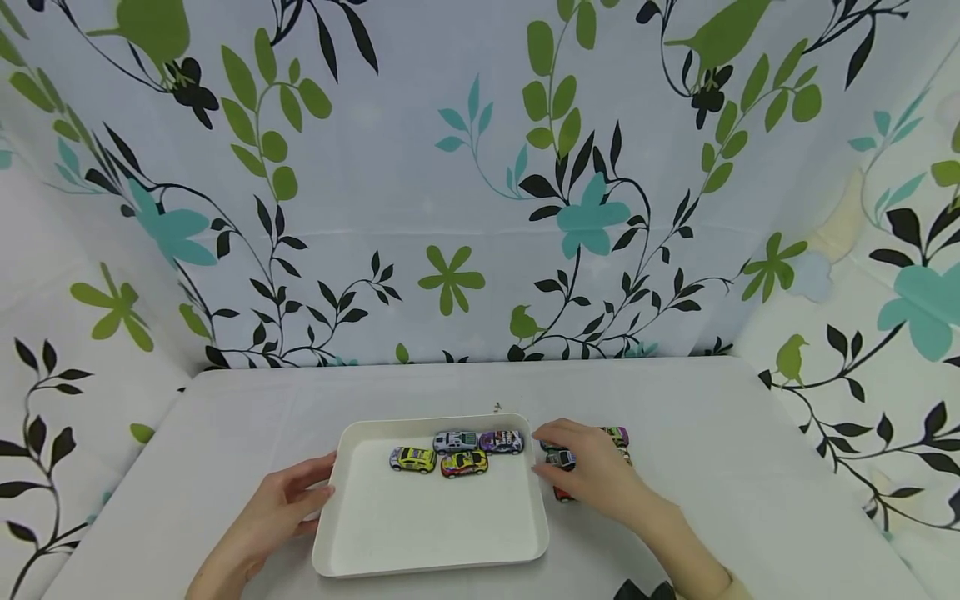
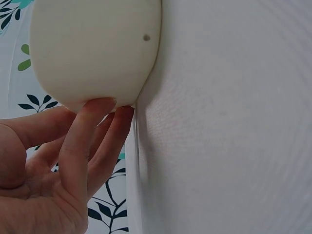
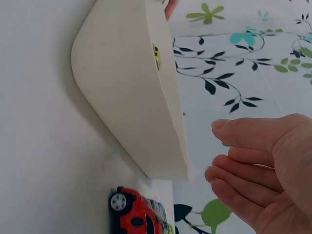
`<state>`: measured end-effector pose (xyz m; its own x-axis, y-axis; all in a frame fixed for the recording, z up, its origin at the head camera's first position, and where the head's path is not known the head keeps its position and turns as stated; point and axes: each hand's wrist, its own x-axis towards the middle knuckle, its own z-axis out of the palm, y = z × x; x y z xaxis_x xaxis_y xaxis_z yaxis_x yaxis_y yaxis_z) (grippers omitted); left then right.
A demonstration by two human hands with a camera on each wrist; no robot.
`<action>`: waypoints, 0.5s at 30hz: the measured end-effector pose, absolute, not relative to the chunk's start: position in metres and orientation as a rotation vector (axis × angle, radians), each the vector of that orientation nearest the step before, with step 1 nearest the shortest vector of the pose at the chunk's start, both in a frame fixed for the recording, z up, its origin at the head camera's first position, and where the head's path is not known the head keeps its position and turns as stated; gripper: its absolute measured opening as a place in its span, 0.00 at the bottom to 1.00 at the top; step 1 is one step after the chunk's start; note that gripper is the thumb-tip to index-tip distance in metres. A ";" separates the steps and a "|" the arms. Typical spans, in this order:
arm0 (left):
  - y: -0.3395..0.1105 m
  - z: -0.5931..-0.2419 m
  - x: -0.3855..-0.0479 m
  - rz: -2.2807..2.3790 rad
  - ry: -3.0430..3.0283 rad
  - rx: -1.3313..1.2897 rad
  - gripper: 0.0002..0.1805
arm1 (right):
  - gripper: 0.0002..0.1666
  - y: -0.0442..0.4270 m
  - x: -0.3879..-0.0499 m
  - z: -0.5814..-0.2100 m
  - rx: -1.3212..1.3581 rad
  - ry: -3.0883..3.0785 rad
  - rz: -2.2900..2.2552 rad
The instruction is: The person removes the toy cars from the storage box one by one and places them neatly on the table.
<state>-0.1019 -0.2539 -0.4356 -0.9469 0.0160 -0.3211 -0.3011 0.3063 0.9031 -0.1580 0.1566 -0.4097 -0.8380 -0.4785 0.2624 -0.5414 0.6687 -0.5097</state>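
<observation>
A patterned cloth (image 1: 408,192) of green, black and turquoise leaves hung behind and beside a white tabletop (image 1: 255,417). On it lay a shallow white tray (image 1: 420,533), towards the near edge of the head view. The left hand (image 1: 273,508) was at the tray's left side, its fingers loosely bent and parted, their tips touching the wall and rim there. The right hand (image 1: 596,467) was just beyond the tray's right wall, above a cluster of toy cars; its thumb stood apart from the other fingers, which curved gently, and it held nothing.

Four small cars sat inside the tray, in its far half: a silver car (image 1: 455,442) and a purple-patterned car (image 1: 502,442) end to end, a yellow-and-red car (image 1: 464,463) just in front of them, and a yellow-green car (image 1: 412,459) to the left. The cluster outside, partly hidden by the right hand, included a red car (image 3: 137,217), a dark-and-silver car (image 1: 561,459) and a pink-and-green car (image 1: 617,435).
</observation>
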 end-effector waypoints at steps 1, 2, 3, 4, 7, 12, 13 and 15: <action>-0.254 -0.436 -0.102 1.688 2.305 -0.257 0.31 | 0.21 0.153 -0.159 -0.410 0.859 -2.771 0.896; -0.253 -0.436 -0.102 1.690 2.304 -0.255 0.31 | 0.21 0.150 -0.161 -0.411 0.875 -2.768 0.893; -0.253 -0.436 -0.102 1.691 2.303 -0.255 0.31 | 0.22 0.147 -0.163 -0.413 0.892 -2.765 0.895; -0.253 -0.436 -0.102 1.694 2.300 -0.253 0.31 | 0.22 0.144 -0.164 -0.414 0.909 -2.765 0.894; -0.253 -0.437 -0.103 1.696 2.303 -0.251 0.30 | 0.22 0.136 -0.168 -0.417 0.963 -2.771 0.883; -0.252 -0.437 -0.103 1.686 2.320 -0.270 0.30 | 0.22 0.126 -0.174 -0.417 1.014 -2.801 0.847; -0.252 -0.437 -0.103 1.684 2.323 -0.274 0.30 | 0.22 0.124 -0.175 -0.416 1.022 -2.807 0.834; -0.252 -0.436 -0.102 1.679 2.329 -0.278 0.30 | 0.23 0.120 -0.177 -0.415 1.047 -2.809 0.832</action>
<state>-0.1023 -0.2516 -0.4356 -0.9489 -0.0055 -0.3154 -0.3010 0.3150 0.9001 -0.1766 0.1204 -0.4149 -0.7731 -0.5993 0.2077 -0.6157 0.6305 -0.4726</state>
